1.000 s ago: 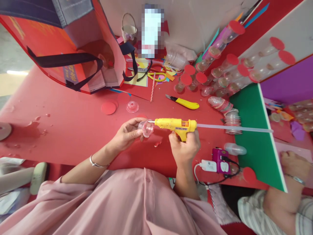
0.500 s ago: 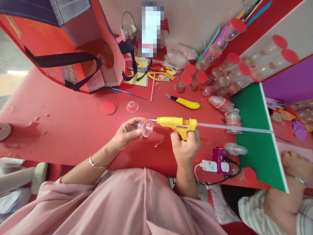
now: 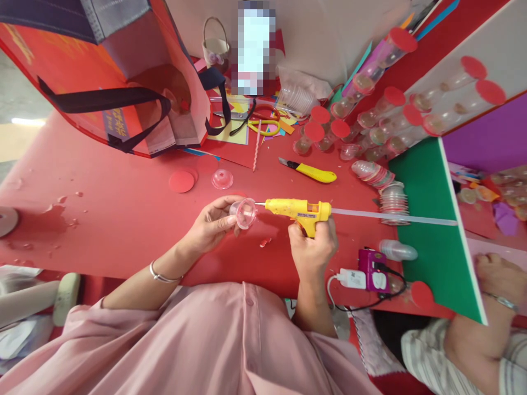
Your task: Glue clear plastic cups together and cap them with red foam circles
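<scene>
Between the thumb and fingers of my left hand [image 3: 217,222] is a small clear plastic cup [image 3: 246,214], tilted with its rim towards the right. My right hand [image 3: 313,244] is wrapped round the handle of a yellow hot glue gun [image 3: 297,209]. Its metal nozzle points left and meets the cup's upper rim; whether they touch I cannot tell. A long translucent glue stick [image 3: 391,216] sticks out of the gun's back. Beyond my left hand lie a clear dome lid [image 3: 222,179] and red paper discs [image 3: 181,181].
A yellow utility knife [image 3: 315,173] with its blade out lies behind the gun. Scissors [image 3: 263,127] rest among paper scraps. A large bag [image 3: 140,118] stands at the back left. Capped clear cups [image 3: 313,133] and a green divider [image 3: 432,236] are at right, with a co-worker's hand [image 3: 500,277] beyond.
The cup in my left hand has shifted slightly left and turned a little. The glue gun has barely moved; slightly more of its nozzle shows beside the rim.
</scene>
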